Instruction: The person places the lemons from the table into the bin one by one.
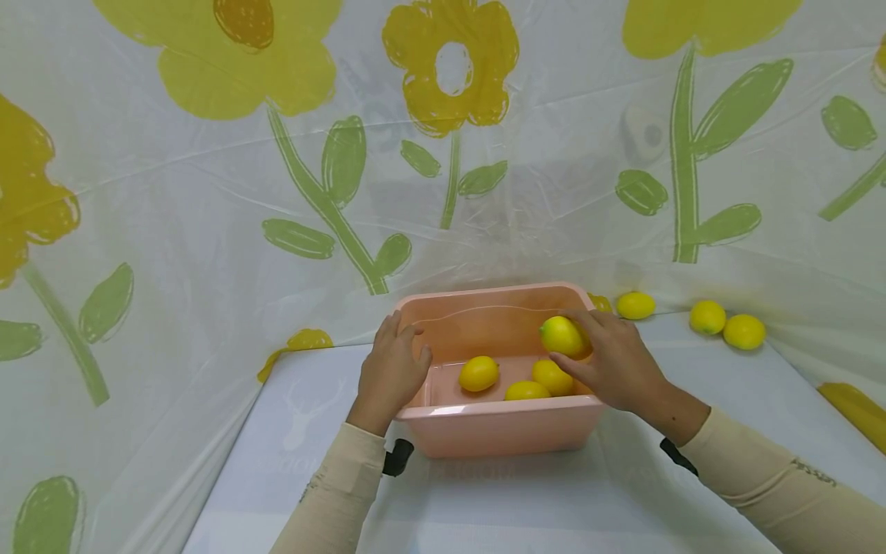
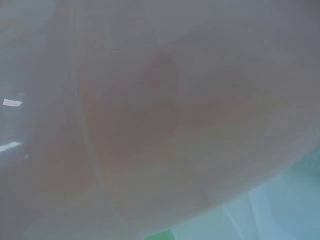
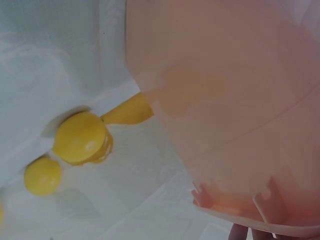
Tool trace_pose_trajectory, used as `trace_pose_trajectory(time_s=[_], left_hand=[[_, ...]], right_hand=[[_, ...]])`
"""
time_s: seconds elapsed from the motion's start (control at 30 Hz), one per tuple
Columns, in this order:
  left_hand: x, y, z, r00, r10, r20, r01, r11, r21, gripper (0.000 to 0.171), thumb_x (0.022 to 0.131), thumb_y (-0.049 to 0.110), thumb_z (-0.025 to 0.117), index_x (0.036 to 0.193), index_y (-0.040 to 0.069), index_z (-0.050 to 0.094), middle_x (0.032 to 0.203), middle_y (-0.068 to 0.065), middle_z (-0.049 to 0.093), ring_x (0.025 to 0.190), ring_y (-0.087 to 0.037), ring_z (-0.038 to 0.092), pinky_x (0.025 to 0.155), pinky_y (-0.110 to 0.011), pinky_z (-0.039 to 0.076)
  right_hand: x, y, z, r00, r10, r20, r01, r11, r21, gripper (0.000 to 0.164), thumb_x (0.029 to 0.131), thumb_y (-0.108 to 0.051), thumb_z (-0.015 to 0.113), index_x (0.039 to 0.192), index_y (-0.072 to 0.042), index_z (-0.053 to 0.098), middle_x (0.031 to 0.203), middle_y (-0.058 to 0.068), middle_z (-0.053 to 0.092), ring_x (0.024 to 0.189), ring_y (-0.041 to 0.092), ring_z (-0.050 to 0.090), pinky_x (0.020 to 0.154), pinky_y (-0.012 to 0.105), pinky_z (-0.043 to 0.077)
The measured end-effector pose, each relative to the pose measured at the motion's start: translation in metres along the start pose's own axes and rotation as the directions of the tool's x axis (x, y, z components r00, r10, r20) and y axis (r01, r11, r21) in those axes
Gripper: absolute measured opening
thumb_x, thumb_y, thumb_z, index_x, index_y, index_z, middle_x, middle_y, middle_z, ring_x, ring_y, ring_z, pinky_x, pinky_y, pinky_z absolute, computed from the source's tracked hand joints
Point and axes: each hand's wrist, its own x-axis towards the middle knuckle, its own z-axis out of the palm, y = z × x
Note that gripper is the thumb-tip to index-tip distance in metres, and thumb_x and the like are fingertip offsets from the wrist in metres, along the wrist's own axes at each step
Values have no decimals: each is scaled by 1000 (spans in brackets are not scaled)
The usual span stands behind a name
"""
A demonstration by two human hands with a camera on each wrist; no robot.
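A pink plastic bin (image 1: 498,431) stands on the table with lemons inside. My left hand (image 1: 391,373) is at its left rim, fingers loosely bent and thumb apart, holding no lemon. On the right side, my right hand (image 1: 612,358) holds a lemon (image 1: 562,336) between thumb and fingers, above the bin's inside. Lower in the bin lie a lemon (image 1: 479,374) near the middle, another (image 1: 527,391) by the front wall and a third (image 1: 552,377) below the held one. The left wrist view is filled by the blurred bin wall (image 2: 165,125); in the right wrist view, fingertips (image 3: 239,232) show past the rim.
Behind the bin to the right, a lemon (image 1: 635,305) lies at the table's back edge. Two more lemons, one (image 1: 707,317) beside the other (image 1: 744,332), lie farther right. A flower-printed sheet (image 1: 540,177) hangs behind the white table (image 1: 304,446).
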Motion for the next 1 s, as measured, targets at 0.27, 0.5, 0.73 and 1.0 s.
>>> trace_pose_trajectory(time_s=[0.27,0.5,0.73,1.0], left_hand=[[0,1,-1,1000,9,-21,-9,1000,6,37,88,30,53,119,13,60,147,-15,33,137,-29,29,93,-53,45],[0,1,-1,1000,1,-7,-1,1000,8,37,88,31,52,120,14,60,147,-14,32,138,-28,28,94,-52,44],[0,0,1,1000,4,-12,-3,1000,16,36,88,30,53,119,13,60,146,-14,34,137,-28,29,92,-52,46],[0,0,0,1000,7,-15,-7,1000,14,36,88,31,52,119,14,60,147,-14,34,137,-29,29,91,-53,46]], right_hand=[[0,1,0,1000,-8,-1,8,1000,-5,57,78,-37,71,125,-15,48,105,9,60,87,24,53,76,45,42],[1,0,1,1000,-1,9,1,1000,4,56,77,-38,71,123,-16,49,103,6,60,86,21,53,77,44,42],[2,-1,1,998,32,46,-32,999,2,57,76,-38,72,124,-17,49,105,5,60,88,22,53,81,47,42],[3,1,1,996,48,78,-49,999,8,58,77,-40,70,125,-16,49,109,6,60,92,23,54,84,49,40]])
